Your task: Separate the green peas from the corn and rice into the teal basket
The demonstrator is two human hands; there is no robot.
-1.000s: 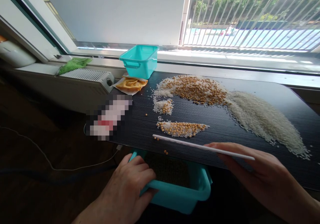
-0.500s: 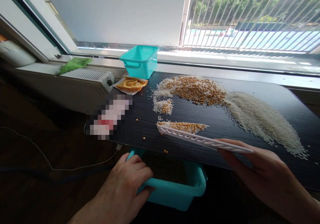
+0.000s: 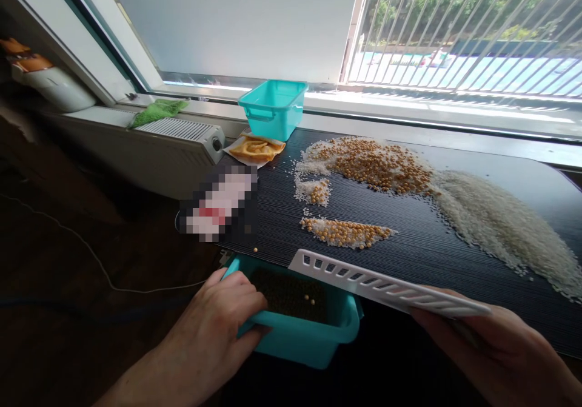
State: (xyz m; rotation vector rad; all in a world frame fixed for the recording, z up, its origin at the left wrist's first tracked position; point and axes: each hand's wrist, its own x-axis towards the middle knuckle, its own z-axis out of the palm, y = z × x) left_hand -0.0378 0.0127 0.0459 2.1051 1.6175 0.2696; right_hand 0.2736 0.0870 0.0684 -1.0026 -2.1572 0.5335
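My left hand (image 3: pixel 227 310) is closed on the rim of a turquoise plastic bin (image 3: pixel 309 337), held below the table's front edge. Dark contents lie inside the bin, with a few yellow soybeans on top. My right hand (image 3: pixel 495 340) grips a flat white slotted plastic strip (image 3: pixel 364 282), its far end at the table edge above the bin. Just behind the strip lies a narrow band of soybeans and rice (image 3: pixel 350 233). A small clump of both (image 3: pixel 316 193) sits farther back, and a single soybean (image 3: pixel 255 250) lies near the edge.
A large soybean-and-rice pile (image 3: pixel 382 164) and a white rice pile (image 3: pixel 500 219) cover the dark table's (image 3: pixel 273 213) back and right. At the back left stand another turquoise bin (image 3: pixel 275 113) and flatbread in paper (image 3: pixel 257 149). A pixelated flat object (image 3: pixel 218 207) lies left, near the radiator (image 3: pixel 182 146).
The white strip has come toward me, away from the grain band to the table edge. Some loose soybeans have left the tabletop, and two pale ones now show in the bin.
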